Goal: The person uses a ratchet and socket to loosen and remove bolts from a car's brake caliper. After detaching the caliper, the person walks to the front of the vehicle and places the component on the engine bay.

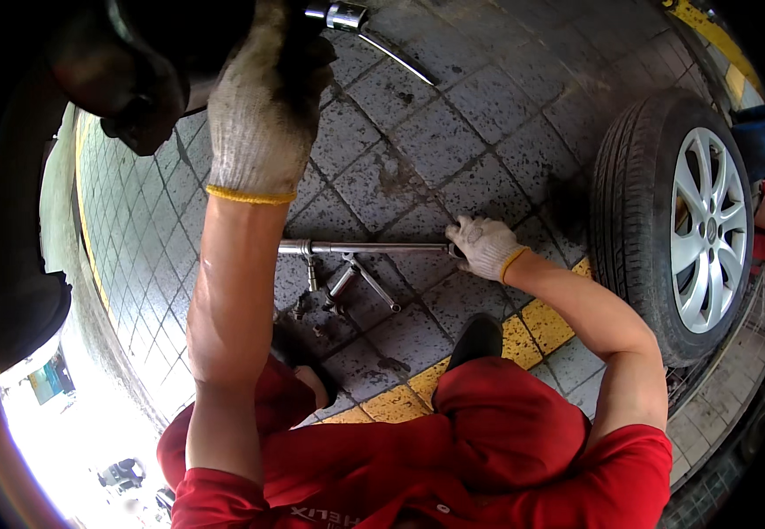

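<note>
My left hand (pixel 257 115), in a white knit glove with a yellow cuff, is raised to the top of the view. Its fingers curl by a dark rounded part (pixel 136 79), and a chrome socket tool (pixel 345 15) sticks out from them. My right hand (pixel 483 248), gloved the same way, grips the right end of a long metal bar (pixel 374 249) lying on the grey paving. Below the bar, a chrome cross wrench (pixel 358 282) rests on the ground with small sockets (pixel 299 309) beside it.
A car wheel (pixel 673 225) with a silver alloy rim stands upright at the right. My red-clothed knees (pixel 488 414) and a dark shoe (pixel 478 339) fill the lower middle. Yellow paving blocks (pixel 537 322) cross the floor. A thin curved metal rod (pixel 400 60) lies near the top.
</note>
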The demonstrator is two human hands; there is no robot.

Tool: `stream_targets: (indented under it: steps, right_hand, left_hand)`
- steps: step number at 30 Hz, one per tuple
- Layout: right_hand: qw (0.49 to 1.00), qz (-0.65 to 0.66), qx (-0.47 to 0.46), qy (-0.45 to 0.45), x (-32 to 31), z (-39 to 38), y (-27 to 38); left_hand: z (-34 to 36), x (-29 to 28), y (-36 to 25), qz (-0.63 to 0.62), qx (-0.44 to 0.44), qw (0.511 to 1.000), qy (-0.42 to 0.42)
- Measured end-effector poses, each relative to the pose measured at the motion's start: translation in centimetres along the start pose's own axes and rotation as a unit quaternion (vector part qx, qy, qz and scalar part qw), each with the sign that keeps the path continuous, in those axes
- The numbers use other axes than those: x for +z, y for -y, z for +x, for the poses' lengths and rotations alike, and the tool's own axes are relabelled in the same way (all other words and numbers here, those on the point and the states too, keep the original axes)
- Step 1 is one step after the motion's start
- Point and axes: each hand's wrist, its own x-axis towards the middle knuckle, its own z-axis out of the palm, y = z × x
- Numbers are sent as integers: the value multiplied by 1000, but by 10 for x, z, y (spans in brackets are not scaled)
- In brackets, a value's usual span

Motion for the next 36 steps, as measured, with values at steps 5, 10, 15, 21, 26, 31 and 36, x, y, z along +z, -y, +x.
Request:
stream_targets:
  steps: [5,10,15,21,26,31,36]
  right_hand:
    - [992,18,-80,-93,-7,-3,-8]
    - [940,140,-94,-296,-70,-40,10]
    - [813,352,-160,-436,-113,-10,55]
    - [604,765,-65,-216,-165,22,118]
    - [559,807,-13,-193,-186,29,121]
    - [409,863,-59,-291,-224,5,72]
    - [339,863,-100,-361,-268,-46,53]
  left_hand:
    - [2,-10,-3,33,-19,999,-4]
    - [-4,-3,-8,16,-21,999,-31]
    - [-6,17,-10,-7,-38,997,-61]
    - [-8,16,-13,42,-29,997,-49]
    - [-3,13,-18,10,-60,996,-71]
    - [-5,8,-18,20,-60,997,-33]
    - [-10,11,-23,37,-67,996,-36]
